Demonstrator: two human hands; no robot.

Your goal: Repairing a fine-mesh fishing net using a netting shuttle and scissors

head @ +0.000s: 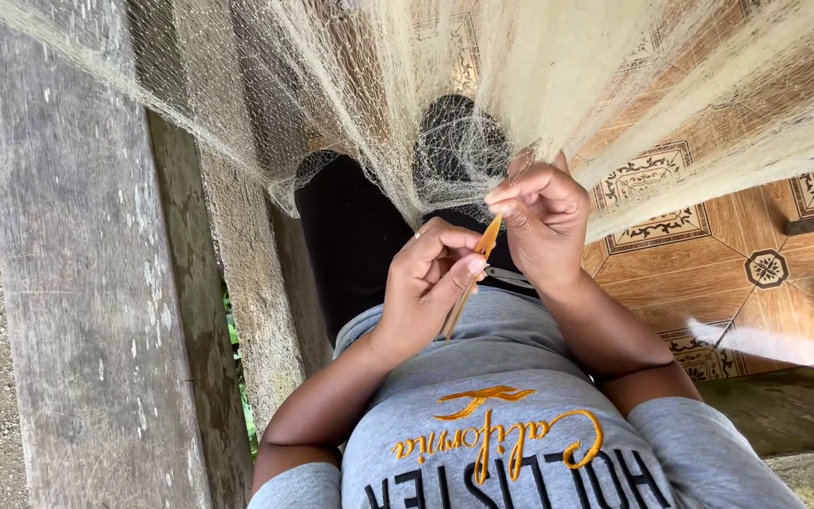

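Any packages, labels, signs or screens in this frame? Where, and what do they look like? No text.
No packages, signs or screens.
Printed lettering on shirt: bottom centre, on the grey T-shirt worn by the person; orange script above dark block letters, seen upside down.
Nothing printed on the netting needle, the fishing net or the patterned floor tiles.
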